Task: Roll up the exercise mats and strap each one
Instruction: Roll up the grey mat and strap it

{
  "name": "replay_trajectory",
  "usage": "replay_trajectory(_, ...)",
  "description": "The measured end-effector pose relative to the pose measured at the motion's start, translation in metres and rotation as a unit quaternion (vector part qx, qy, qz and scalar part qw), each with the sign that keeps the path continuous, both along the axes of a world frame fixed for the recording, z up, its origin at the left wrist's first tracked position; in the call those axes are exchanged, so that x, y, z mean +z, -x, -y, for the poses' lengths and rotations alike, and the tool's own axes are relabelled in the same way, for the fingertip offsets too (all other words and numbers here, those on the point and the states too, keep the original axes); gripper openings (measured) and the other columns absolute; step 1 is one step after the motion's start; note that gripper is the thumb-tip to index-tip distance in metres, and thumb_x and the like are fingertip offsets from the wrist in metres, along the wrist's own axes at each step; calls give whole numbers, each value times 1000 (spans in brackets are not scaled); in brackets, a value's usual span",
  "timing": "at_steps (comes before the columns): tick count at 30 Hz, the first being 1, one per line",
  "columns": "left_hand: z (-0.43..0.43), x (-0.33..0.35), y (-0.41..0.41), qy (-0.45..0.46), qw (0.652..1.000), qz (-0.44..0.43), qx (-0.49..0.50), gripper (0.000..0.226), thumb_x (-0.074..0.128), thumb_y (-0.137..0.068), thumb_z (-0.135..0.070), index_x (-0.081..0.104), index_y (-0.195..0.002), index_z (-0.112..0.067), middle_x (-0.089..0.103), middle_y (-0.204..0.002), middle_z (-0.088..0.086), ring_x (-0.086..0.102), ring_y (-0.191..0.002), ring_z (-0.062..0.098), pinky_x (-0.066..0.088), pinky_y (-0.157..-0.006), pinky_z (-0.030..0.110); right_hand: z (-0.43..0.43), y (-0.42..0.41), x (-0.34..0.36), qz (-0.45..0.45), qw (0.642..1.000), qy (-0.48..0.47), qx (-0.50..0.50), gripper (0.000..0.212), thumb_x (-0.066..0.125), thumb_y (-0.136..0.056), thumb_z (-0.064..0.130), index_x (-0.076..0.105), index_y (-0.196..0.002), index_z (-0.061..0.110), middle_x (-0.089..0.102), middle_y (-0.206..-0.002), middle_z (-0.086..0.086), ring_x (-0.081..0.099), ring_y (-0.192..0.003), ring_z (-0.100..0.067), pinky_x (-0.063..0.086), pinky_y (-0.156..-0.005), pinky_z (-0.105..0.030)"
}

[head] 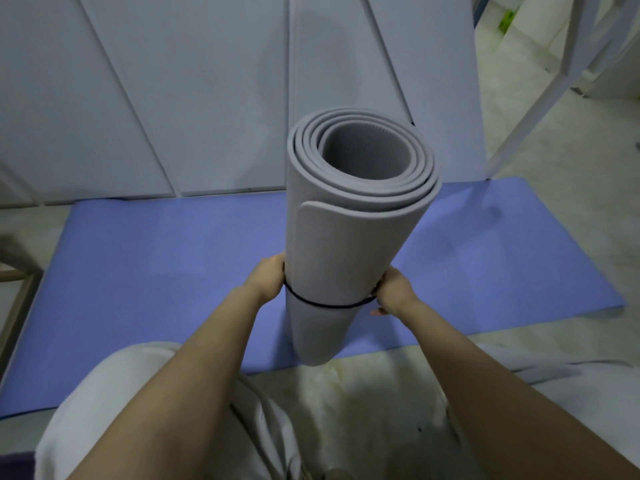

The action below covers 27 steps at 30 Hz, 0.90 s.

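Note:
A grey exercise mat (346,237) is rolled up and stands upright in front of me, its open spiral end facing the camera. A thin black strap (329,304) runs around its lower part. My left hand (268,280) grips the roll on its left side at the strap. On the right side, my right hand (393,289) pinches the strap against the roll. The foot of the roll rests on a blue mat (173,271) that lies flat and unrolled on the floor.
Grey panels (173,98) lean against the wall behind the blue mat. A white metal frame (554,81) stands at the upper right. A wooden frame edge (17,299) shows at the left. My knees in light trousers (138,393) fill the bottom.

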<state>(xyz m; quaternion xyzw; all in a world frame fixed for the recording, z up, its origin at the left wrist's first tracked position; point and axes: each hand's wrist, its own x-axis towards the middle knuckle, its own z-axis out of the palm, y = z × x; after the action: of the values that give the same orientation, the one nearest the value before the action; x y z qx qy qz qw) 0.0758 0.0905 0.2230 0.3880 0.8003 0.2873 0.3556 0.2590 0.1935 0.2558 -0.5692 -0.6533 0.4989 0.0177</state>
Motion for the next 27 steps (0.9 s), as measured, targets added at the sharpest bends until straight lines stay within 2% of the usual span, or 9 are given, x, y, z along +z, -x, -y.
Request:
replay_trajectory(2, 3, 0, -3, -49, 999, -2, -14, 23, 33, -96, -2, 49, -79, 0, 57, -96, 29, 47, -80, 44, 42, -76, 48, -1, -2, 1, -10, 999, 13, -33, 17, 42, -94, 1, 53, -105, 8, 52, -105, -11, 53, -90, -30, 55, -49, -36)
replay_trajectory(5, 4, 2, -9, -150, 987, -23, -48, 28, 35, -97, -6, 55, -100, -26, 56, -108, 5, 55, -94, 22, 45, -81, 29, -2, -8, 1, -17, 997, 5, -71, 17, 41, -95, 2, 56, -103, 5, 54, -97, -12, 54, -82, -28, 53, -46, -33)
replay_trajectory(8, -1, 12, -19, -246, 966, -31, -67, 43, 39, -92, 7, 52, -127, -16, 51, -114, -5, 47, -101, 4, 35, -84, 5, -5, -20, 2, -43, 989, 36, -135, 18, 40, -95, 2, 54, -85, 8, 56, -81, -10, 53, -62, -21, 48, -43, -31)
replay_trajectory(12, -11, 12, -30, -305, 951, -38, -33, 47, 42, -90, 10, 59, -124, -16, 57, -109, -13, 51, -99, 0, 40, -84, 13, -5, -33, 1, -77, 977, 60, -188, 27, 38, -95, -2, 48, -74, 10, 48, -65, -6, 47, -53, -18, 48, -54, -37)
replay_trajectory(15, -10, 6, -28, -252, 965, -58, 35, 36, 42, -91, 5, 68, -91, -20, 61, -86, -11, 53, -82, 14, 40, -70, 27, -2, -30, -2, -86, 983, 51, -152, 18, 37, -95, -5, 48, -82, 3, 42, -59, -5, 39, -49, -14, 49, -45, -30)
replay_trajectory(18, -2, 4, -15, -94, 988, -97, 69, 39, 37, -90, 0, 32, -58, -22, 45, -62, -5, 37, -68, 23, 27, -54, 31, 2, -11, -7, -99, 990, 23, -97, 13, 36, -97, 0, 47, -90, 1, 45, -67, -7, 45, -60, -18, 48, -41, -27)
replay_trajectory(21, 5, -2, -5, 37, 980, -196, -11, 24, 34, -90, -1, 37, -69, -12, 58, -87, 12, 45, -80, 33, 32, -64, 32, 3, 5, -14, -97, 990, -21, -103, 9, 37, -95, 1, 44, -90, 1, 48, -75, -11, 52, -69, -28, 43, -33, -24)
replay_trajectory(23, 7, -5, -9, 90, 967, -232, -56, 20, 34, -92, -3, 50, -103, -6, 58, -112, 16, 53, -98, 36, 36, -72, 36, 2, 4, -19, -82, 991, -47, -95, 12, 36, -96, 3, 45, -89, -1, 49, -73, -12, 49, -63, -25, 43, -35, -24)
replay_trajectory(27, 5, -13, -21, 141, 961, -227, -70, 36, 31, -94, -9, 37, -130, -8, 55, -121, 13, 53, -107, 33, 38, -77, 36, -3, -6, -26, 11, 994, -88, -58, 16, 34, -98, 11, 47, -89, 8, 54, -86, -12, 51, -76, -27, 53, -73, -42)
